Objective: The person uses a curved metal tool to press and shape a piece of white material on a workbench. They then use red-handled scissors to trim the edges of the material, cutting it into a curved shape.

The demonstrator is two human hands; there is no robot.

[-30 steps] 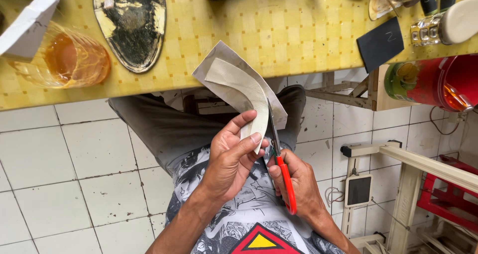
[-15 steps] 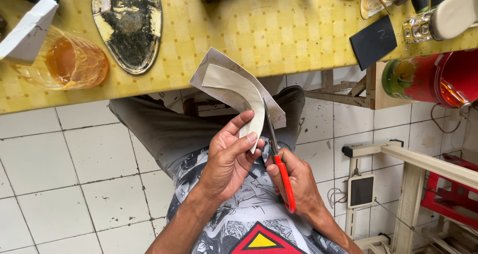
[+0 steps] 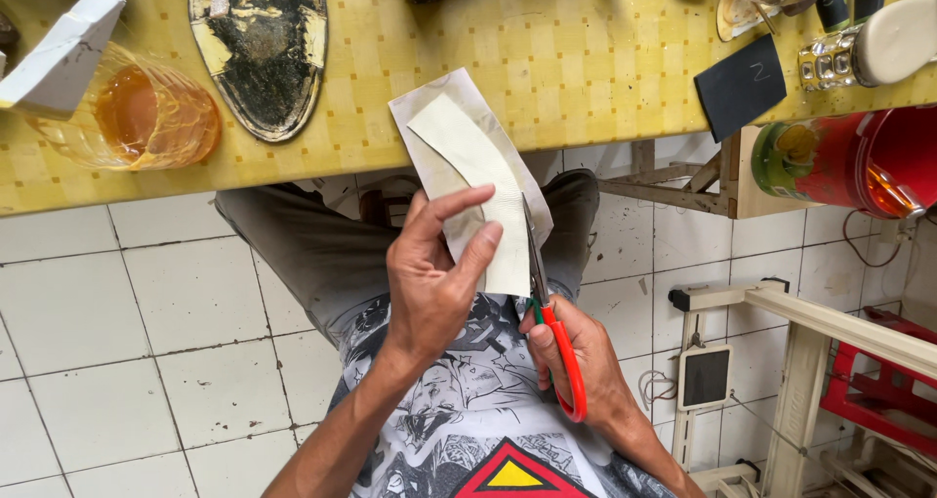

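Since the earlier frames the sheet has been turned a little in the grip, and the blades have crept further up its right edge; the view itself has barely shifted.

The left hand (image 3: 429, 283) is closed in a pinch on the grey sheet (image 3: 441, 117), thumb lying across the front and fingers folded over the pale curved pattern piece (image 3: 478, 181) laid on top of it. The sheet stands up towards 12 o'clock from that hand, with its top corner overlapping the edge of the yellow counter (image 3: 547, 59). The right hand (image 3: 576, 361), at about 4 o'clock from the left, is wrapped through the red handles of the scissors (image 3: 551, 312), and the blades run up along the sheet's right edge; how far apart they stand cannot be told from here.

The main risk, as I judge it, is the left fingertips: they sit just beside the blade line, so a long stroke could nick them. The pattern piece looks held only by finger pressure, so it could slide on the sheet and the cut would wander off its outline. The free upper part may also flop or fold. At 10 o'clock a plastic bag of amber liquid (image 3: 146, 117) lies on the counter, well apart from the cutting.
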